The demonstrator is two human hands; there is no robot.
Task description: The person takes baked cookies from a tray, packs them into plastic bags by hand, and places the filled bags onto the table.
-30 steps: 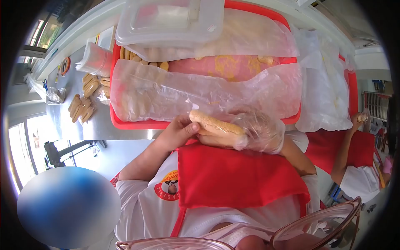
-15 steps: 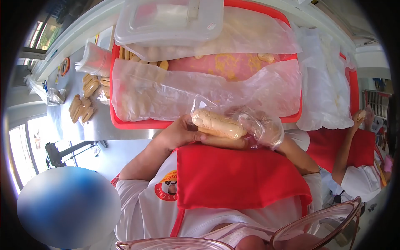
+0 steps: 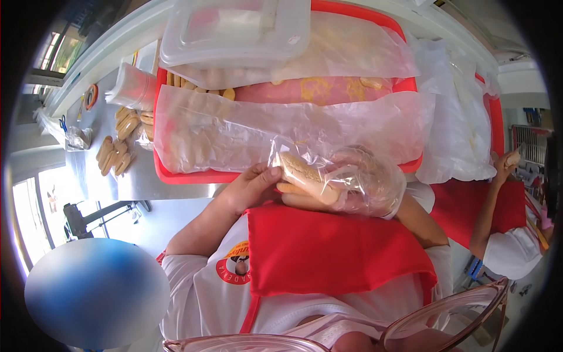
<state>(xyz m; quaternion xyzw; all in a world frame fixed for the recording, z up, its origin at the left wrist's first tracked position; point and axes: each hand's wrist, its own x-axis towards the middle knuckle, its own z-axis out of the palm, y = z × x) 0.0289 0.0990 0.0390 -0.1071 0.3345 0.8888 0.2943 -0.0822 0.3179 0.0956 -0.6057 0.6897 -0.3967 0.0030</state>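
Observation:
Two long bread rolls (image 3: 308, 179), one above the other, lie across the front of my red apron. A clear plastic bag (image 3: 337, 170) covers my right hand (image 3: 369, 179) and stretches over part of the rolls. That hand grips their right end through the film. My left hand (image 3: 258, 185), bare, is closed on the left end of the rolls, thumb on top, next to a raised corner of the plastic. Just beyond my hands stands a red tub (image 3: 199, 176) lined with translucent plastic sheets (image 3: 281, 126). More rolls (image 3: 229, 94) show at its left inside.
A translucent lidded container (image 3: 234, 35) sits over the tub's far side. On the metal table at left are bagged rolls (image 3: 114, 154), a stack of plastic bags (image 3: 132, 86) and tape (image 3: 91, 97). At right, another person's hand (image 3: 505, 165) holds something beside a second plastic-covered tub (image 3: 497, 126).
The rolls have tilted, their right end dropping toward me, and the plastic now covers more of them. My left thumb has moved up onto their left end.

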